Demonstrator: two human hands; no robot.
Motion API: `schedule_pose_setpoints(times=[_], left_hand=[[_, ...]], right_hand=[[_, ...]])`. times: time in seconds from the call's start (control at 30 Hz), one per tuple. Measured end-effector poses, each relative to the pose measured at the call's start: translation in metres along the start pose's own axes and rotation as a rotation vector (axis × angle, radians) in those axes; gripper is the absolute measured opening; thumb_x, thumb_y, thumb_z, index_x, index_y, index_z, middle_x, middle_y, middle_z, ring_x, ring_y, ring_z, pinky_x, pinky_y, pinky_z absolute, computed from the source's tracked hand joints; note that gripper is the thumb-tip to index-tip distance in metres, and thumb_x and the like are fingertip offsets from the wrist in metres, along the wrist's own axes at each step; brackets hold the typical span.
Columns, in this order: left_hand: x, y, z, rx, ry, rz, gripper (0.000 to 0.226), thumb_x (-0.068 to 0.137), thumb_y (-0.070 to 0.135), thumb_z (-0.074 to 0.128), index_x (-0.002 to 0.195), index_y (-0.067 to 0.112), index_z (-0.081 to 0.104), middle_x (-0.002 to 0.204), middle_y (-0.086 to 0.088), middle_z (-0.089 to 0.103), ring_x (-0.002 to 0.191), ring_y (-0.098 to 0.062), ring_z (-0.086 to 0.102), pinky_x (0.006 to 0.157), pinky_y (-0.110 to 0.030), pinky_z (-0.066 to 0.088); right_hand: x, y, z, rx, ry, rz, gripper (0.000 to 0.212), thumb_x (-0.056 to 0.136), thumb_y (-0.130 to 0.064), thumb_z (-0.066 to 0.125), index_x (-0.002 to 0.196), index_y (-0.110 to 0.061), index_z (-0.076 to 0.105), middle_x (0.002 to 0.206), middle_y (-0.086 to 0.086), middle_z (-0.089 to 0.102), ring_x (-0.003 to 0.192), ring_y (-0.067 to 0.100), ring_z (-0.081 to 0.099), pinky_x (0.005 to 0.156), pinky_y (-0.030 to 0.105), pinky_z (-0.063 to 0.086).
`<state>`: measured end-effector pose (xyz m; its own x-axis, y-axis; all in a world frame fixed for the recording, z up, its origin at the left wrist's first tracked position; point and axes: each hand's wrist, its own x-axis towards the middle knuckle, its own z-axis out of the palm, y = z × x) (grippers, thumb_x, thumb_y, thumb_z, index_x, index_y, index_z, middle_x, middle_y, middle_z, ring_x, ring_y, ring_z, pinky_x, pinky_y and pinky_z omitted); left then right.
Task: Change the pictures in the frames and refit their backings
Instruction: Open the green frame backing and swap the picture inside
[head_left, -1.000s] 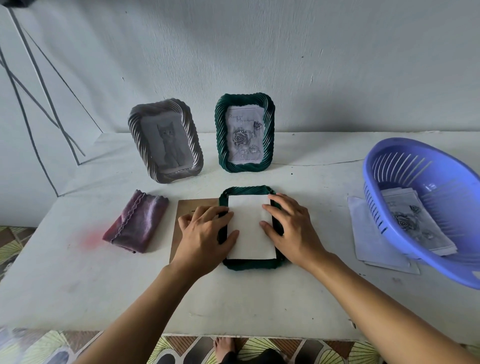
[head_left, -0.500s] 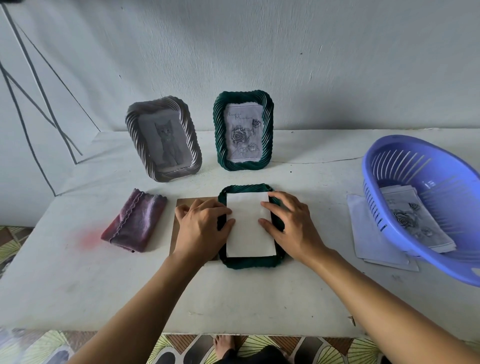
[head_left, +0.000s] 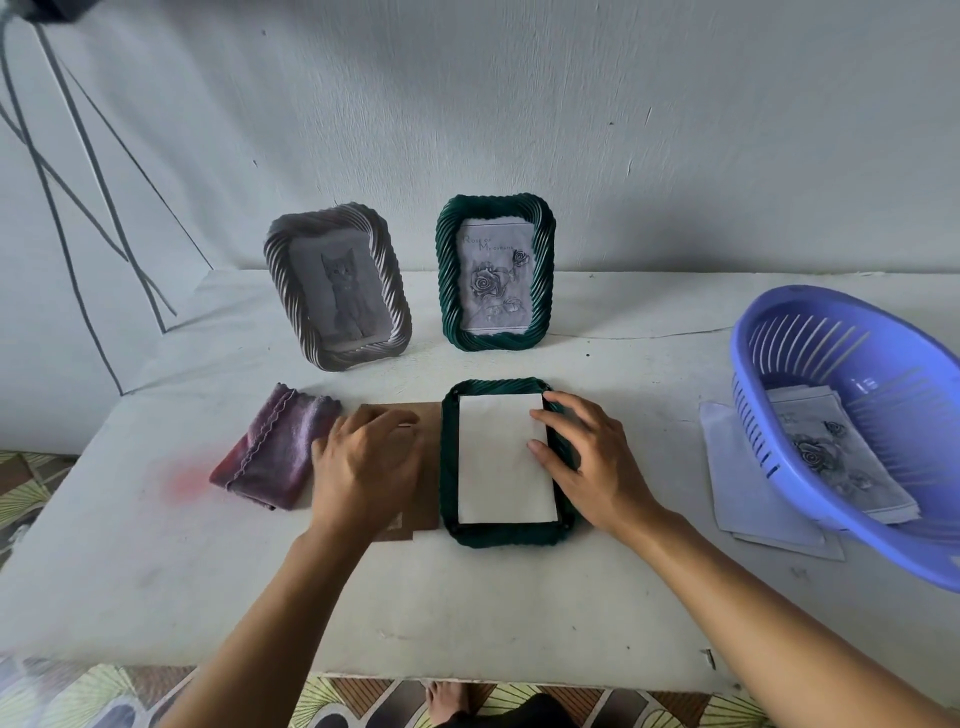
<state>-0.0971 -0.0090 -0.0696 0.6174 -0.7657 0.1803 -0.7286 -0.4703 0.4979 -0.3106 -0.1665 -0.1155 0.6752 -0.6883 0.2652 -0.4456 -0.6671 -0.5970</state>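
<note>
1. Dark green rope-pattern picture frame (head_left: 506, 532), lying face down on the white table (head_left: 467, 613), just right of the centre of the picture.
2. White sheet (head_left: 501, 462), blank side up, set inside the frame's back opening and filling nearly all of it.
3. Right hand (head_left: 592, 460), palm down with fingers spread and straight, holding nothing; fingertips (head_left: 537, 415) resting on the sheet's right edge and on the frame's right rim.
4. Left hand (head_left: 363, 462), blurred, palm down with fingers relaxed and uncurled, gripping nothing, above the brown backing board (head_left: 428, 467); contact with the board impossible to tell through the blur.
5. Backing board flat on the table, touching the frame's left side, mostly covered by the left hand.
6. Folded purple cloth (head_left: 270, 447), just left of the board, centre left.
7. Behind, near the wall: grey rope-pattern frame (head_left: 393, 296), standing tilted back, showing a cat picture; beside it to the right, a second green frame (head_left: 447, 270), upright, showing a rose print.
8. Far right: lilac slotted plastic basket (head_left: 821, 332), tipped, with rose prints (head_left: 831, 457) inside; loose white sheets (head_left: 737, 467) partly beneath it.
9. Upper left: thin dark tripod legs (head_left: 62, 208) against the pale wall.
</note>
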Motion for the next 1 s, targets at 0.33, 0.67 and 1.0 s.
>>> schedule_pose_setpoints(times=[0.33,0.67,1.0], left_hand=[[-0.012,-0.001,-0.014,0.263,-0.226,-0.023,0.042,0.092,0.052,0.055,0.131,0.036,0.056,0.128,0.000,0.054,0.118,-0.025,0.050,0.092,-0.038,0.048],[-0.009,0.001,-0.016,0.321,-0.263,0.050,0.037,0.094,0.051,0.022,0.109,0.035,0.052,0.112,0.005,0.057,0.112,-0.021,0.055,0.075,-0.038,0.055],[-0.017,-0.006,-0.029,-0.052,-0.119,-0.033,0.030,0.096,0.029,0.053,0.123,0.042,0.057,0.107,-0.001,0.062,0.095,-0.026,0.061,0.081,-0.039,0.051]], right_hand=[[-0.003,0.000,-0.005,0.060,0.019,-0.002,0.044,0.094,-0.048,0.052,0.128,-0.022,0.063,0.143,-0.006,0.050,0.135,0.010,0.044,0.110,0.037,0.037],[-0.005,0.016,-0.026,0.118,-0.099,-0.123,0.037,0.091,-0.038,0.068,0.126,-0.024,0.067,0.146,-0.012,0.050,0.142,0.005,0.033,0.118,0.034,0.031],[-0.008,0.016,-0.021,0.032,-0.090,-0.156,0.040,0.090,-0.044,0.068,0.125,-0.026,0.068,0.145,-0.014,0.052,0.142,0.004,0.034,0.117,0.036,0.032]])
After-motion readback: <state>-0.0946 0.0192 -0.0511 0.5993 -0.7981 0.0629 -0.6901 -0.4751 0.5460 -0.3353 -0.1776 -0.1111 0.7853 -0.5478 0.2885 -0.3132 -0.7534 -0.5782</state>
